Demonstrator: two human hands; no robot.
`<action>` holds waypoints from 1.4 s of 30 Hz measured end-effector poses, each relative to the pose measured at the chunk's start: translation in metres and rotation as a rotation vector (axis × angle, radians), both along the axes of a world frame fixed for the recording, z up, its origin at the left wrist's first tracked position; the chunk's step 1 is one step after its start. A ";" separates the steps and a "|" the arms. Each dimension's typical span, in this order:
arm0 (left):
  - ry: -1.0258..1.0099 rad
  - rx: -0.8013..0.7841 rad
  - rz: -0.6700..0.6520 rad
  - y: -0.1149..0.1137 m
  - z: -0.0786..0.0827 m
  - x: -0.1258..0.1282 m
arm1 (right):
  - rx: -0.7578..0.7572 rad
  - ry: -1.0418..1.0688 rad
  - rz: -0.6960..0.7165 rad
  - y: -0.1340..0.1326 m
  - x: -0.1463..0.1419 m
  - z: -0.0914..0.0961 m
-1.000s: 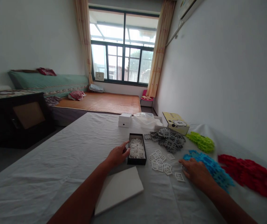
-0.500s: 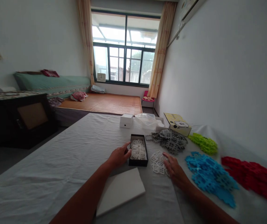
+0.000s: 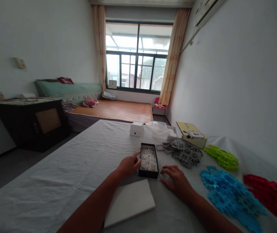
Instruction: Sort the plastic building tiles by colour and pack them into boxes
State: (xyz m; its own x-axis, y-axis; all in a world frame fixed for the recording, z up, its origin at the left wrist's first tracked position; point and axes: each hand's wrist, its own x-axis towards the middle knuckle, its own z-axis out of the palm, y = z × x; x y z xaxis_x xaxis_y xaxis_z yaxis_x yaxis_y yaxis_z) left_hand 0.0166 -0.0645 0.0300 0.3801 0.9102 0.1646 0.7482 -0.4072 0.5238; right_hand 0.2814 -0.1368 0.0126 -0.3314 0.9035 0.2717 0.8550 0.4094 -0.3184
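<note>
The left hand rests with thumb and fingers at the left side of a black box; whether its grip closes on the wall is impossible to tell. White lattice pieces fill the box, on the cloth-covered bench. Just right of it, the right hand curls fingers and thumb around loose white pieces, though I cannot tell whether its grip is closed. A white lid lies nearer. Grey pieces, blue pieces and red pieces lie to the right.
</note>
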 end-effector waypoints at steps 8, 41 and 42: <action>0.007 0.006 0.008 -0.003 0.001 0.000 | 0.127 0.022 -0.093 0.000 0.003 -0.010; 0.063 0.026 0.007 -0.006 -0.001 -0.002 | 0.226 0.461 -0.206 0.087 -0.083 0.044; 0.065 0.030 0.004 -0.006 0.000 -0.002 | 0.221 0.470 -0.200 0.090 -0.089 0.040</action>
State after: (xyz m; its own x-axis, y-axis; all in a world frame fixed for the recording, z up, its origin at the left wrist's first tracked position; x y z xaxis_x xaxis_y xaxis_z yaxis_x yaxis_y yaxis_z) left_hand 0.0145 -0.0707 0.0296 0.3871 0.9068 0.1668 0.7820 -0.4188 0.4617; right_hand 0.1920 -0.0468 0.0525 0.0431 0.8412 0.5389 0.7096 0.3539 -0.6092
